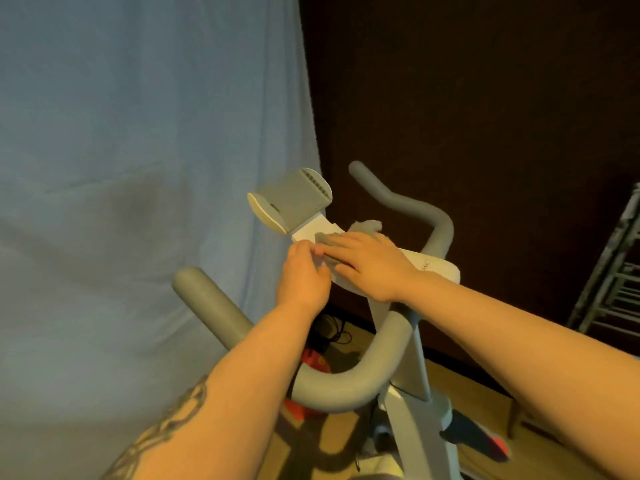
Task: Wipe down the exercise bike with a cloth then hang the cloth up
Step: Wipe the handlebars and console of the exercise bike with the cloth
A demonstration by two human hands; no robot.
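The white exercise bike (408,420) fills the middle of the view, with grey padded handlebars (346,382) curving round a white centre console (433,268) and a grey tablet holder (294,199) at its far end. A grey cloth (363,228) lies bunched on the console. My right hand (370,268) lies flat on the cloth, fingers straight, pressing it against the console. My left hand (303,275) is just left of it, its curled fingers pinching the near edge of the cloth at the console's side.
A blue sheet (138,168) hangs on the left and a dark wall stands behind the bike. A metal drying rack (613,271) leans at the right edge. Cables and a red object (313,358) lie on the wooden floor under the handlebars.
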